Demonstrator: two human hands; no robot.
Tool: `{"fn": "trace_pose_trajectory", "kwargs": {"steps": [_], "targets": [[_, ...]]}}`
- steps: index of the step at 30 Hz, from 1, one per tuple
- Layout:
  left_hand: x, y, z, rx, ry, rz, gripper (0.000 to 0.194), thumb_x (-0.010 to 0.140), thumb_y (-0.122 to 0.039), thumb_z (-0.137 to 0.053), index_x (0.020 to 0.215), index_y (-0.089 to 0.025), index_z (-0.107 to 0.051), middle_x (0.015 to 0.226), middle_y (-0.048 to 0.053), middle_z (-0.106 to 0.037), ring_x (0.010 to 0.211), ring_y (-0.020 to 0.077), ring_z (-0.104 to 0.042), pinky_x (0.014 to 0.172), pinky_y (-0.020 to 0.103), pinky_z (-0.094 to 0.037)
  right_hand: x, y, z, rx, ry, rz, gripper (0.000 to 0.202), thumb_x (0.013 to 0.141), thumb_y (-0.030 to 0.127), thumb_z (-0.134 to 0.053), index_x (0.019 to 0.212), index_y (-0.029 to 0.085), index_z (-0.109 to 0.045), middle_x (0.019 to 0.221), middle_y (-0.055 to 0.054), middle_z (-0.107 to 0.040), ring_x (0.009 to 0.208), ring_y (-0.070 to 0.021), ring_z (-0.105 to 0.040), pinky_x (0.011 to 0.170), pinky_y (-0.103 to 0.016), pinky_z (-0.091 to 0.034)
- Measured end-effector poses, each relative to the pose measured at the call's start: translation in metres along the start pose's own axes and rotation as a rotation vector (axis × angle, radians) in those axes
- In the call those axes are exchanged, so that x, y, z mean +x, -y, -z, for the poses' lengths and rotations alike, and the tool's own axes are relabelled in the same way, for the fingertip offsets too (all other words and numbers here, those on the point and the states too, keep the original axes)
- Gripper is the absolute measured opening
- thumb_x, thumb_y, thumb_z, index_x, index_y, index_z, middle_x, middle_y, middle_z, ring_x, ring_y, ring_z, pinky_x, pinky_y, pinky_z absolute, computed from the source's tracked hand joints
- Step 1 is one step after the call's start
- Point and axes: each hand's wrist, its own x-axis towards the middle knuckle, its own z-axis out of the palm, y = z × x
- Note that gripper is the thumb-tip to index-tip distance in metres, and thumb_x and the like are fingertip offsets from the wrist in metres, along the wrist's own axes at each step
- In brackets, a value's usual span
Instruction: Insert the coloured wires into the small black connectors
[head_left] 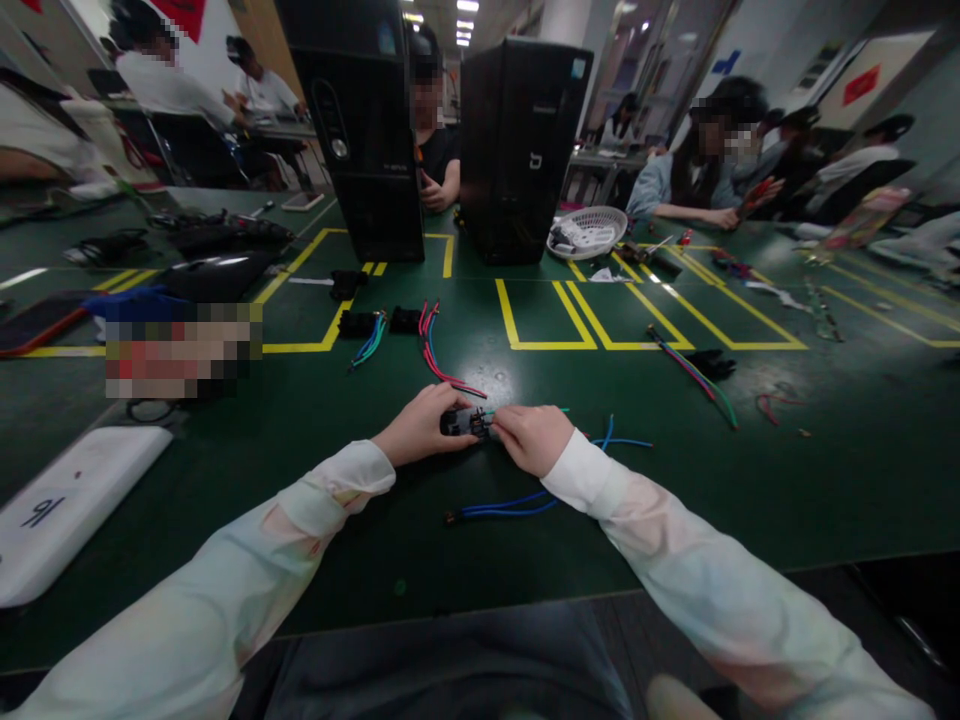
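Note:
My left hand is closed round a small black part with metal pieces on it, just above the green table. Against its right side my right hand pinches a green wire, whose end sticks out past the knuckles. Blue wires lie to the right of my right hand. Nearer to me, a pair of blue wires with a small dark connector rests on the table. Beyond my hands are two black blocks, one with blue-green wires, the other with red and blue wires.
Two black computer cases stand at the back. A white basket sits beside the right one. Multicoloured wires lie at the right, a white box at the left. People sit beyond the green table.

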Motion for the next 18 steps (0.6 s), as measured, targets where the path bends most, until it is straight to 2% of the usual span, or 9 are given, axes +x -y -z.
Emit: {"fn": "trace_pose_trajectory", "kwargs": {"steps": [3, 9, 13, 15, 18], "targets": [[0.0001, 0.0006, -0.0001, 0.0, -0.002, -0.004, 0.038, 0.068, -0.042, -0.066, 0.095, -0.018, -0.057, 0.094, 0.005, -0.056, 0.091, 0.0223, -0.051, 0.08, 0.035, -0.041, 0.0004, -0.0016, 0.0004, -0.006, 0.0, -0.001, 0.027, 0.091, 0.029, -0.035, 0.088, 0.019, -0.059, 0.087, -0.004, -0.067, 0.071, -0.0138, -0.059, 0.055, -0.025, -0.026], [0.0001, 0.0024, 0.0025, -0.023, 0.054, -0.043, 0.035, 0.07, -0.045, -0.064, 0.093, -0.019, -0.058, 0.094, 0.005, -0.055, 0.091, 0.0221, -0.05, 0.079, 0.034, -0.041, 0.0017, -0.0031, -0.0044, -0.039, -0.027, -0.146, 0.039, 0.092, 0.044, -0.032, 0.083, 0.019, -0.061, 0.081, -0.004, -0.067, 0.069, -0.0143, -0.06, 0.053, -0.025, -0.023], [0.0003, 0.0036, 0.0034, -0.032, 0.058, -0.054, 0.036, 0.071, -0.045, -0.064, 0.094, -0.019, -0.057, 0.094, 0.005, -0.054, 0.091, 0.0216, -0.049, 0.08, 0.034, -0.04, 0.0018, -0.0016, -0.0069, -0.04, -0.056, -0.198, 0.041, 0.092, 0.047, -0.031, 0.084, 0.021, -0.061, 0.083, -0.003, -0.068, 0.069, -0.0136, -0.06, 0.053, -0.024, -0.023], [0.0003, 0.0037, 0.0027, -0.02, 0.048, -0.051, 0.036, 0.07, -0.045, -0.064, 0.093, -0.019, -0.057, 0.094, 0.005, -0.054, 0.09, 0.0217, -0.049, 0.079, 0.034, -0.04, 0.002, -0.002, -0.0066, -0.047, -0.046, -0.197, 0.041, 0.093, 0.046, -0.03, 0.085, 0.021, -0.061, 0.083, -0.003, -0.068, 0.07, -0.0136, -0.061, 0.053, -0.024, -0.024], [-0.0002, 0.0024, 0.0013, 0.005, 0.036, -0.033, 0.035, 0.07, -0.045, -0.064, 0.09, -0.018, -0.056, 0.094, 0.005, -0.054, 0.089, 0.0219, -0.049, 0.078, 0.034, -0.04, 0.0028, -0.0046, -0.0054, -0.058, 0.015, -0.107, 0.038, 0.093, 0.042, -0.03, 0.087, 0.021, -0.061, 0.085, -0.003, -0.068, 0.072, -0.014, -0.061, 0.054, -0.024, -0.026]]}}
